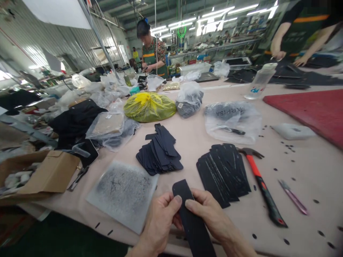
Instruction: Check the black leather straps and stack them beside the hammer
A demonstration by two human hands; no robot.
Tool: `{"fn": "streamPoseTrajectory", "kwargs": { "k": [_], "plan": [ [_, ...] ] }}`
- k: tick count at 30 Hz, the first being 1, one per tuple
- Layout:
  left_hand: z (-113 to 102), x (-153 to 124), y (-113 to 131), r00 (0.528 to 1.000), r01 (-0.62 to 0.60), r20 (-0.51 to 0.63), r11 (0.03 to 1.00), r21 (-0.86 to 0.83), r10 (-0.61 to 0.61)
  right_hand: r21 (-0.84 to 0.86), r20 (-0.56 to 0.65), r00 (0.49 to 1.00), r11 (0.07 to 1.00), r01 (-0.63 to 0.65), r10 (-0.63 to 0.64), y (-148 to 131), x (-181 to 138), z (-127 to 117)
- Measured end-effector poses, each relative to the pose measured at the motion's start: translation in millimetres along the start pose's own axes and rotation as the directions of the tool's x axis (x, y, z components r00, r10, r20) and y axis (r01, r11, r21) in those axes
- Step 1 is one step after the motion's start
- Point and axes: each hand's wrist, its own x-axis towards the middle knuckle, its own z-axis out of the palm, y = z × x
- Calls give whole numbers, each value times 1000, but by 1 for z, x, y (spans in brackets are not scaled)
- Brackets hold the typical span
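Both hands grip one long black strip [193,225] with a rounded end, held over the table's front edge. My left hand [162,219] pinches its left side, thumb on top. On the opposite edge, my right hand [214,216] presses its thumb down, fingers underneath. Just beyond lie two fanned piles: dark strips [160,151] to the left, and black pieces with pale streaks [223,175] to the right. A scuffed translucent sheet [120,192] lies left of my left hand. What the strip is made of I cannot tell.
A red-handled hammer [261,185] and pink-handled snips [293,198] lie at right. Farther back are a yellow bag [150,107], a clear printed bag [233,119], a plastic bottle [260,81] and a red board [311,110]. A cardboard box [57,171] stands left. Two people work across the table.
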Motion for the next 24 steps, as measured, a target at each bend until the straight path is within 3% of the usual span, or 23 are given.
{"fn": "streamPoseTrajectory", "kwargs": {
  "k": [3, 5, 6, 8, 10, 12, 20, 24],
  "plan": [
    [-5, -1, -3, 999, -7, -31, 995, 97, 10, 90, -111, 993, 996, -28, 38, 13, 2, 5],
    [-12, -2, 1, 968, -196, -97, 936, 291, 233, 90, -135, 989, 995, -47, 59, 22, 1, 6],
    [-16, -2, 4, 917, -325, -82, 848, 419, 392, 89, -135, 988, 994, -59, 71, 25, 0, 7],
    [-22, -4, 11, 770, -531, 68, 578, 619, 635, 112, -123, 990, 992, -59, 73, 29, -2, 9],
    [-26, -6, 17, 677, -628, 243, 373, 684, 694, 142, -89, 994, 989, -47, 60, 30, -3, 11],
    [-28, -7, 21, 670, -651, 316, 326, 686, 672, 151, -63, 996, 987, -52, 62, 30, -4, 13],
    [-32, -9, 24, 727, -635, 327, 412, 653, 603, 74, -102, 994, 996, -42, 49, 34, -4, 13],
    [-35, -9, 22, 721, -664, 377, 427, 614, 582, -55, -124, 992, 998, -44, 37, 29, -4, 16]
  ]
}}
